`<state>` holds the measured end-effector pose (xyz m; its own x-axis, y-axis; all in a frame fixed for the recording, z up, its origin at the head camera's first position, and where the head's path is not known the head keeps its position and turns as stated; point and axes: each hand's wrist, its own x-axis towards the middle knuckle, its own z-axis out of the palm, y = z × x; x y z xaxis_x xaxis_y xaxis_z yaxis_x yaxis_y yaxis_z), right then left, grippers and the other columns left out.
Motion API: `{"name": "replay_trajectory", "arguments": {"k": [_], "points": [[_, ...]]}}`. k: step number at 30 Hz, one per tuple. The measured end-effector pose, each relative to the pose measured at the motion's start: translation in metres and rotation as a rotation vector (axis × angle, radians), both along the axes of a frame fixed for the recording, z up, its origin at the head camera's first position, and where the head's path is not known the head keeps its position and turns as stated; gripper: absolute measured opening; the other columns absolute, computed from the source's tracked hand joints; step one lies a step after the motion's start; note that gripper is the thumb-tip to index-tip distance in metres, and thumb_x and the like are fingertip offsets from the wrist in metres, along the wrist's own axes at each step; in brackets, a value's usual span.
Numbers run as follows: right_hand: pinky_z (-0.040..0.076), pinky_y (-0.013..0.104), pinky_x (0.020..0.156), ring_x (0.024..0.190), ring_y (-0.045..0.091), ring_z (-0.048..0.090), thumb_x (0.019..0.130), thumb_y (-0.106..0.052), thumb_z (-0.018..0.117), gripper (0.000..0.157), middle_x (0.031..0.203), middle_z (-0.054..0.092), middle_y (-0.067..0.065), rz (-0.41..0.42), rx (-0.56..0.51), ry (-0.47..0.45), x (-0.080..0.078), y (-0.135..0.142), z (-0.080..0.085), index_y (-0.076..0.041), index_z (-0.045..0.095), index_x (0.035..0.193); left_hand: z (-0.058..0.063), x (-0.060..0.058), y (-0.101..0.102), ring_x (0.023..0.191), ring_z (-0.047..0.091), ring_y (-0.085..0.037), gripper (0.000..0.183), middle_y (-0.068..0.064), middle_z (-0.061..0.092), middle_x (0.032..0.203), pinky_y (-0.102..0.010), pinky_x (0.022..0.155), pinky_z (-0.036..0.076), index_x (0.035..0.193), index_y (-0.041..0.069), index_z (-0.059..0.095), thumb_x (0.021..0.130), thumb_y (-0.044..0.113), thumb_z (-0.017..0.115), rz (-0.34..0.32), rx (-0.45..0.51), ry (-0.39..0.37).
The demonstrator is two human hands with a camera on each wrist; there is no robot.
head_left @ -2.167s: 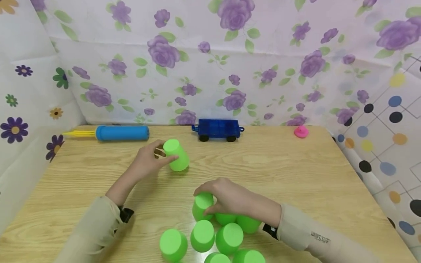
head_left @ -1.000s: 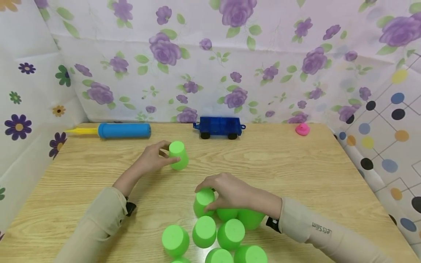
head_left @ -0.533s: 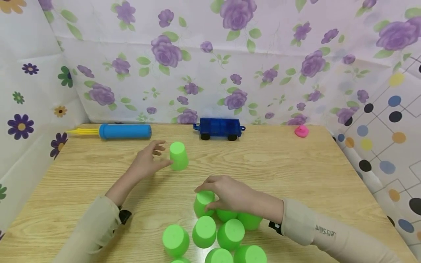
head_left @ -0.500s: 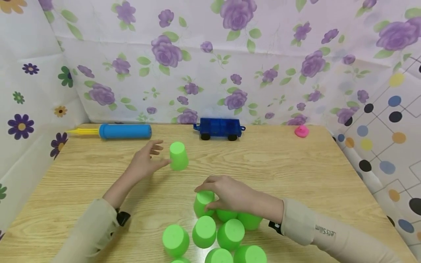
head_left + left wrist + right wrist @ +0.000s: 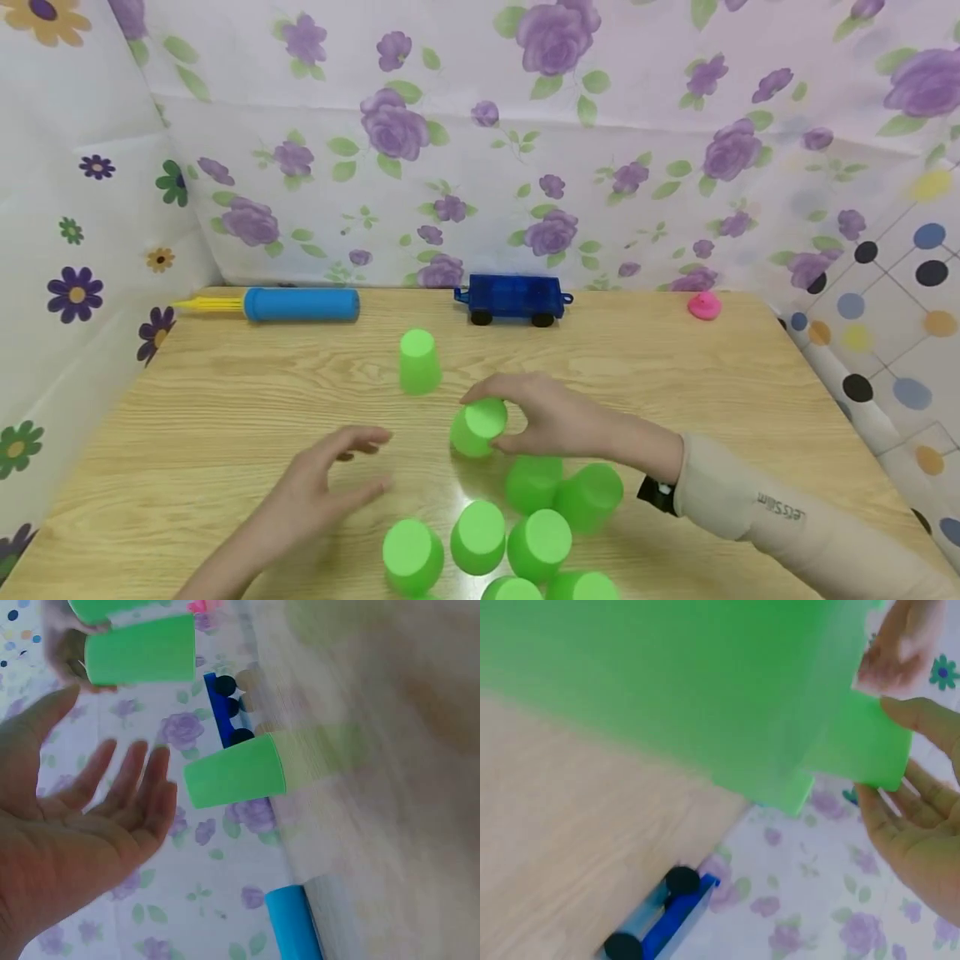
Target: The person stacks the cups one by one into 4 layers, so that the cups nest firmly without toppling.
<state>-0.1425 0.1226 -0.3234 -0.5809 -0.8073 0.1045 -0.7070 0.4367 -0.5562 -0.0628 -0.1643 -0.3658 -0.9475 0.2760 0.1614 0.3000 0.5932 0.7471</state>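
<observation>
Pulled back from the standing green cup (image 5: 419,367) ahead, the left hand (image 5: 318,483) is spread, while the right hand (image 5: 551,417) pinches a tilted green cup (image 5: 476,429) that could drop if held too loosely.

A long beige sleeve (image 5: 817,533) is covering most of the right arm (image 5: 645,442), bunching up a bit near the cuff (image 5: 705,479). Dark lettering (image 5: 782,506) is running along it, upside down, kinda reading "Let's Slim". Some black strap-looking thing (image 5: 657,495) is poking out underneath. Left hand (image 5: 318,483) and right hand (image 5: 558,417) are both going bare.
</observation>
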Motion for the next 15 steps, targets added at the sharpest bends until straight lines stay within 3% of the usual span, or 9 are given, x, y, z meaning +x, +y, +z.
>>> {"name": "replay_trajectory", "arguments": {"k": [4, 10, 15], "points": [[0.047, 0.032, 0.093, 0.113, 0.018, 0.056, 0.074, -0.010, 0.077, 0.053, 0.122, 0.060, 0.002, 0.022, -0.007, 0.018, -0.015, 0.010, 0.001, -0.011, 0.058, 0.123, -0.006, 0.020, 0.005, 0.099, 0.058, -0.009, 0.041, 0.013, 0.062, 0.111, -0.036, 0.084, 0.048, 0.117, 0.025, 0.058, 0.080, 0.036, 0.073, -0.063, 0.007, -0.023], [0.048, 0.036, 0.092, 0.113, 0.019, 0.055, 0.076, -0.011, 0.076, 0.053, 0.124, 0.059, 0.003, -0.015, -0.043, -0.021, -0.039, 0.015, -0.010, -0.010, 0.057, 0.125, -0.013, 0.037, 0.006, 0.102, 0.054, -0.012, 0.047, 0.010, 0.058, 0.117, -0.035, 0.082, 0.048, 0.121, 0.032, 0.053, 0.079, 0.043, 0.071, -0.178, 0.031, -0.078], [0.048, 0.034, 0.092, 0.113, 0.021, 0.056, 0.075, -0.010, 0.077, 0.053, 0.124, 0.059, 0.007, -0.080, -0.093, -0.056, -0.064, 0.012, -0.026, -0.007, 0.057, 0.124, -0.020, 0.043, 0.009, 0.101, 0.055, -0.013, 0.049, 0.006, 0.059, 0.115, -0.032, 0.080, 0.050, 0.122, 0.028, 0.053, 0.078, 0.036, 0.074, -0.236, 0.084, -0.017]]}}
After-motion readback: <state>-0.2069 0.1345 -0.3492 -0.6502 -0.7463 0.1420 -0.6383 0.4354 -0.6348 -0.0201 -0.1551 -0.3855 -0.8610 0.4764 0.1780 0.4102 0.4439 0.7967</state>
